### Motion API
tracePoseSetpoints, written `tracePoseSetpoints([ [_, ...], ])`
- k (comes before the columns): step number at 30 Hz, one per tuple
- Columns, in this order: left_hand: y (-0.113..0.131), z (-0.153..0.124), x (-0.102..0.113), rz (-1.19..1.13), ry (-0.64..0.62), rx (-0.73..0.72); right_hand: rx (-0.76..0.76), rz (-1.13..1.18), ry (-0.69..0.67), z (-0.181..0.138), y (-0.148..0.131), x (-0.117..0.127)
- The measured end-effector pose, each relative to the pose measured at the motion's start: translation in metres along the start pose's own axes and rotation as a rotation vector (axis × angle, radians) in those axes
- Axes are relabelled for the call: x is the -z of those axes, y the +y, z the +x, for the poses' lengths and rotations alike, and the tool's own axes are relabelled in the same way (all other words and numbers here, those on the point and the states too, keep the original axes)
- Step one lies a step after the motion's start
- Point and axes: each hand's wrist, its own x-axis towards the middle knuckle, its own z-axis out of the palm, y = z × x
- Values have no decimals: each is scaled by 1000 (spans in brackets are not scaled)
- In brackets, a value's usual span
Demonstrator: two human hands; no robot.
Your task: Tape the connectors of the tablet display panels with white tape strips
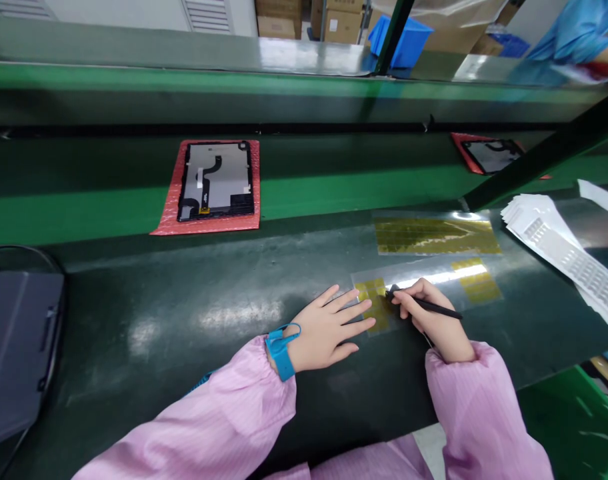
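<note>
My left hand [329,328] lies flat on the dark green bench, fingers spread, with a blue wrist strap [283,353] on the wrist. Its fingertips reach the left end of a clear film sheet [419,283] that carries amber tape pieces [477,280] at both ends. In my right hand [429,317] is a slim black pen-like tool [439,309], gripped between thumb and fingers. The tool's dark tip meets or hovers just over the left amber pieces [374,293]; contact cannot be made out. Behind lies a second sheet with a wide amber strip [437,236].
A tablet screen panel [219,180] rests on red bubble wrap on the green belt; another panel [491,155] lies farther right. White label sheets [564,247] are piled at right, beside a slanted dark post [544,153]. A dark device [21,347] stands left. A co-worker's blue sleeve [579,33] shows top right.
</note>
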Motion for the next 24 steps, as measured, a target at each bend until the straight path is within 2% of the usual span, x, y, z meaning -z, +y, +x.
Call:
tracePoseSetpoints([
  [7, -1, -1, -1, -27, 10, -5, 20, 67, 63, 0, -4, -5],
  [15, -1, -1, 1, -128, -35, 18, 131, 354, 19, -1, 1, -11],
  [18, -4, -8, 10, -326, -24, 53, 144, 405, 56, -2, -1, -18],
  [20, -6, -22, 20, -531, 39, 101, 143, 417, 86, -3, -2, -20],
  [24, -2, -77, 38, -1076, 231, 259, 94, 400, 122, -9, 1, -17],
])
